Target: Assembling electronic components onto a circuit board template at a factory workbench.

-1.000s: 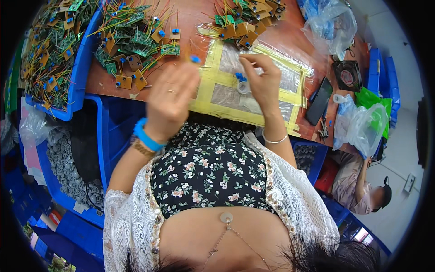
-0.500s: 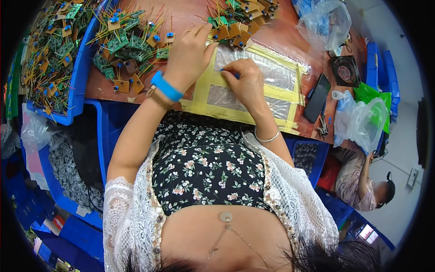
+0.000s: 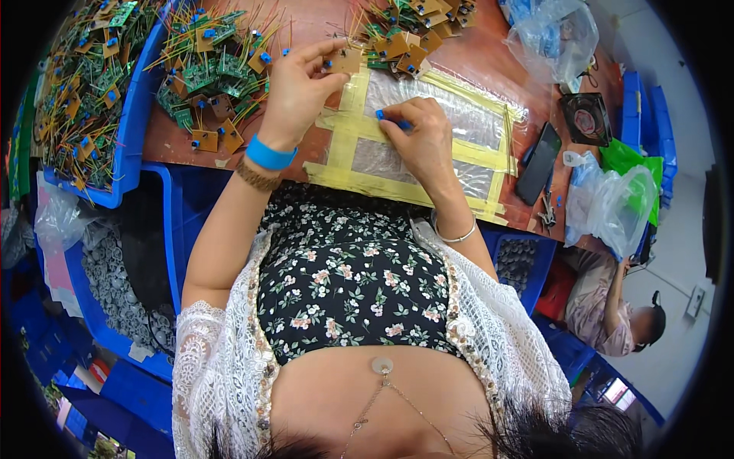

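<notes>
My left hand (image 3: 302, 88), with a blue band at the wrist, pinches a small brown circuit board (image 3: 348, 61) by its left edge. This board is held above the far left part of a work mat (image 3: 329, 174) edged with yellow tape. Over the middle of the mat, my right hand (image 3: 422, 138) has its thumb and forefinger closed on a small blue part (image 3: 380, 115); its exact kind is too small to make out. A pile of brown boards (image 3: 413, 57) lies just beyond the mat, close to the held board.
Wired green and brown boards (image 3: 210, 73) are heaped on the left of the table, beside a blue bin (image 3: 134, 130) full of more. At right lie a phone (image 3: 539, 164), a black fan (image 3: 583, 120), keys (image 3: 547, 214) and plastic bags (image 3: 612, 203). Another person (image 3: 612, 302) sits beyond.
My left hand has drawn back slightly left from the far pile, and a brown board now shows in its fingers. My right hand stays nearly in place with the blue part, which is more visible.
</notes>
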`<state>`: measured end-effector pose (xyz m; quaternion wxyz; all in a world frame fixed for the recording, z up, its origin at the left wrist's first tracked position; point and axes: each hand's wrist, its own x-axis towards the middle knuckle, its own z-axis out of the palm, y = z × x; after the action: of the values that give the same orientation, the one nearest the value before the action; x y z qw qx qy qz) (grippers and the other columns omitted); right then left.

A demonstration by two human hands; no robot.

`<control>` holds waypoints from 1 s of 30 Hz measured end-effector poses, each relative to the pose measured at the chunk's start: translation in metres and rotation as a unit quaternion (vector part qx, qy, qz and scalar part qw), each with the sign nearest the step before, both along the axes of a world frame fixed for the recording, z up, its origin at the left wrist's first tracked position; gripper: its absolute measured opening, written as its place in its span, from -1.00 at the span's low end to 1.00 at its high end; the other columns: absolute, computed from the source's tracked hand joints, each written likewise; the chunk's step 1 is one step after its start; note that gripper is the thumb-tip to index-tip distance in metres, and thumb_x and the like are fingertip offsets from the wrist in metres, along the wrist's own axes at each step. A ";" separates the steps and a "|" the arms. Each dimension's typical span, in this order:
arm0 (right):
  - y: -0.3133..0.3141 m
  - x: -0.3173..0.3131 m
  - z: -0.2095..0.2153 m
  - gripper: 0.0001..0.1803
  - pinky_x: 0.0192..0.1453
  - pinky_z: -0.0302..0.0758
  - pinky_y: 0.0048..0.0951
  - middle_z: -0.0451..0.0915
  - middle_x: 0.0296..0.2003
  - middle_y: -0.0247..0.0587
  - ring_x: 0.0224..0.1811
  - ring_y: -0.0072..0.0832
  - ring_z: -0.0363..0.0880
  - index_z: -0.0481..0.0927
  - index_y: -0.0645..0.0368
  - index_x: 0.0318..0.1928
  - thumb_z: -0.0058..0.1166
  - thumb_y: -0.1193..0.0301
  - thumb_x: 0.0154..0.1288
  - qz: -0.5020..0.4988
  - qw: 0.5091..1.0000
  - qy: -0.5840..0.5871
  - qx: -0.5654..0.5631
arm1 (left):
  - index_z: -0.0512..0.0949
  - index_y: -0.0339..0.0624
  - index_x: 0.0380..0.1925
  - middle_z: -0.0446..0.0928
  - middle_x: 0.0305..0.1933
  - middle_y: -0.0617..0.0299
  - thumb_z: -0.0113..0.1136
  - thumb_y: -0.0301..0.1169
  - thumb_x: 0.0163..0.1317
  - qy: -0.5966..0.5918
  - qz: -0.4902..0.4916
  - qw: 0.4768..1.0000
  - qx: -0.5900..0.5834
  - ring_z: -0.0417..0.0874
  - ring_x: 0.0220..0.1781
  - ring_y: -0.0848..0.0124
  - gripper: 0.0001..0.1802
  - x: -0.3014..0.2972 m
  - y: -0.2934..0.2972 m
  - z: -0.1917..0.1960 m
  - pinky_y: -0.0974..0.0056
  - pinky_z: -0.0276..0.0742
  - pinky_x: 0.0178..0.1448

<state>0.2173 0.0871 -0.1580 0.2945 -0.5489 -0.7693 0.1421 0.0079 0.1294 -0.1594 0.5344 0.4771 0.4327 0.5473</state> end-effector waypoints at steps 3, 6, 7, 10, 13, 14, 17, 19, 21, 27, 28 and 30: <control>0.003 -0.008 -0.004 -0.87 -0.11 0.51 -0.22 0.67 -0.40 -0.22 -0.24 -0.21 0.58 0.76 0.17 -0.35 0.43 0.47 0.04 0.011 0.999 -0.011 0.034 | 0.61 -0.39 0.15 0.67 0.00 0.23 0.36 -0.64 0.19 -0.102 -0.054 0.989 -0.096 0.69 -0.05 0.52 -0.53 -0.007 -0.017 0.016 0.43 0.65 -0.07; 0.005 -0.011 -0.006 -0.89 -0.12 0.50 -0.22 0.66 -0.41 -0.24 -0.26 -0.22 0.57 0.75 0.18 -0.40 0.43 0.46 0.03 0.046 0.997 -0.003 0.057 | 0.66 -0.35 0.08 0.65 -0.02 0.24 0.38 -0.61 0.20 -0.085 0.011 0.990 -0.108 0.69 -0.07 0.50 -0.59 -0.004 -0.027 0.020 0.44 0.65 -0.07; 0.005 -0.012 -0.006 -0.89 -0.12 0.50 -0.22 0.66 -0.41 -0.24 -0.26 -0.22 0.57 0.75 0.18 -0.40 0.43 0.46 0.03 0.047 0.997 -0.003 0.057 | 0.66 -0.35 0.08 0.65 -0.02 0.24 0.38 -0.61 0.20 -0.085 0.011 0.990 -0.108 0.69 -0.07 0.50 -0.59 -0.006 -0.032 0.021 0.44 0.65 -0.07; 0.000 -0.016 -0.007 -0.89 -0.11 0.47 -0.22 0.65 -0.43 -0.26 -0.27 -0.25 0.57 0.72 0.16 -0.41 0.41 0.48 0.03 0.050 0.997 -0.014 0.060 | 0.65 -0.25 0.07 0.55 0.01 0.10 0.32 -0.61 0.21 0.258 0.075 0.960 0.081 0.71 -0.08 0.29 -0.61 -0.005 -0.052 0.024 0.25 0.68 -0.07; -0.003 -0.025 -0.006 -0.90 -0.11 0.43 -0.24 0.63 -0.45 -0.29 -0.28 -0.27 0.56 0.69 0.13 -0.41 0.39 0.49 0.06 0.032 0.994 -0.029 0.097 | 0.56 -0.23 0.18 0.55 0.06 0.02 0.27 -0.67 0.17 0.402 0.122 0.886 0.197 0.67 0.03 0.10 -0.48 -0.002 -0.069 0.028 0.11 0.65 0.04; -0.003 -0.028 -0.006 -0.90 -0.11 0.42 -0.25 0.63 -0.45 -0.30 -0.29 -0.28 0.56 0.68 0.12 -0.40 0.38 0.49 0.07 0.033 0.993 -0.036 0.111 | 0.49 -0.28 0.23 0.56 0.09 -0.02 0.20 -0.69 0.15 0.418 0.105 0.881 0.195 0.62 0.09 0.01 -0.44 -0.001 -0.074 0.025 0.07 0.60 0.15; -0.003 -0.032 -0.008 -0.91 -0.11 0.41 -0.25 0.62 -0.46 -0.30 -0.30 -0.28 0.55 0.68 0.11 -0.39 0.36 0.49 0.10 0.042 0.992 -0.045 0.112 | 0.52 -0.35 0.18 0.58 0.11 -0.02 0.15 -0.65 0.17 0.510 0.060 0.820 0.251 0.62 0.06 0.06 -0.50 -0.004 -0.081 0.010 0.10 0.58 0.17; -0.003 -0.031 -0.007 -0.92 -0.12 0.42 -0.24 0.63 -0.46 -0.29 -0.30 -0.27 0.55 0.69 0.12 -0.37 0.36 0.48 0.12 0.050 0.992 -0.047 0.101 | 0.54 -0.39 0.15 0.60 0.10 0.00 0.12 -0.60 0.16 0.530 0.049 0.807 0.256 0.60 0.05 0.11 -0.52 -0.001 -0.087 0.009 0.13 0.56 0.18; 0.000 -0.026 -0.004 -0.90 -0.17 0.43 -0.23 0.64 -0.44 -0.25 -0.30 -0.26 0.55 0.73 0.14 -0.31 0.36 0.50 0.12 0.038 0.997 0.026 0.058 | 0.56 -0.37 0.11 0.62 0.12 0.03 0.15 -0.58 0.14 0.561 0.013 0.785 0.263 0.57 0.03 0.15 -0.54 0.000 -0.093 0.007 0.16 0.54 0.15; 0.013 -0.004 0.000 -0.84 -0.18 0.48 -0.28 0.67 -0.40 -0.24 -0.26 -0.26 0.57 0.77 0.15 -0.25 0.36 0.55 0.11 0.086 0.995 0.021 0.050 | 0.60 -0.35 -0.03 0.62 0.13 0.07 0.17 -0.57 0.13 0.558 -0.014 0.787 0.262 0.55 -0.01 0.22 -0.65 0.004 -0.102 0.001 0.18 0.50 0.06; 0.013 -0.004 -0.001 -0.84 -0.18 0.48 -0.28 0.67 -0.40 -0.24 -0.26 -0.26 0.57 0.77 0.15 -0.25 0.36 0.55 0.11 0.085 0.995 0.020 0.050 | 0.60 -0.35 -0.03 0.62 0.13 0.07 0.17 -0.57 0.13 0.557 -0.014 0.788 0.262 0.55 -0.01 0.22 -0.65 0.005 -0.101 0.000 0.18 0.50 0.06; 0.014 -0.004 -0.003 -0.84 -0.13 0.49 -0.29 0.68 -0.38 -0.26 -0.25 -0.26 0.58 0.78 0.14 -0.25 0.38 0.52 0.10 0.098 0.994 0.009 0.050 | 0.61 -0.34 -0.07 0.61 0.16 0.09 0.18 -0.57 0.11 0.564 -0.018 0.785 0.256 0.54 0.00 0.22 -0.67 0.005 -0.101 -0.003 0.19 0.49 0.06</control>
<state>0.2128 0.1007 -0.1607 0.3134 -0.4542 -0.8227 0.1369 0.0130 0.0283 -0.1620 0.0638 0.8278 0.4922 0.2616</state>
